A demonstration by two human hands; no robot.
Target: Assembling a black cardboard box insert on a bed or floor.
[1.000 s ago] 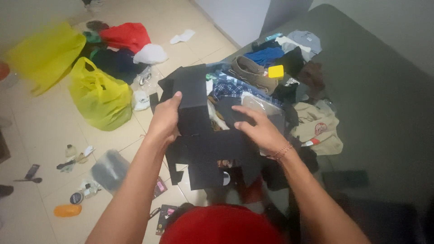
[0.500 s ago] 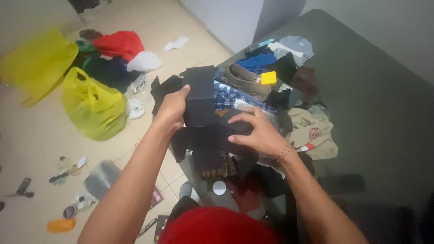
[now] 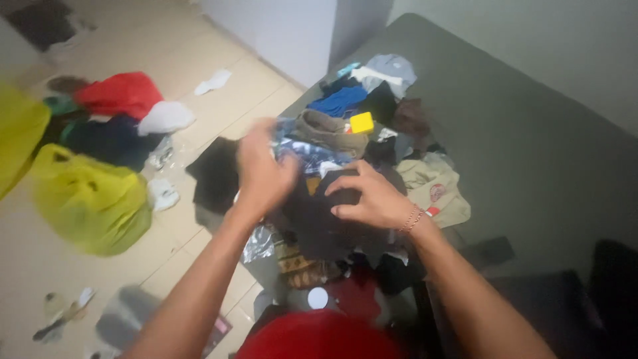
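Change: the stiff black boxy shape held up half a second ago is no longer seen raised; a black cloth (image 3: pixel 319 213) is now pressed low onto the clothes pile (image 3: pixel 372 133), and the view has swung left.
Left hand (image 3: pixel 262 169): motion-blurred, fingers curled at the far left edge of the black cloth; whether anything is gripped cannot be told.
Right hand (image 3: pixel 372 196): fingers bent and closed on the cloth's right part, a thin bracelet (image 3: pixel 411 219) seen at the wrist.
Black cloth: soft, matt, crumpled; its long axis cannot be told.
Location: near the middle, at the grey mattress (image 3: pixel 531 153) edge.
Surroundings: glossy yellow plastic bag (image 3: pixel 90 203) on pale floor tiles at left.
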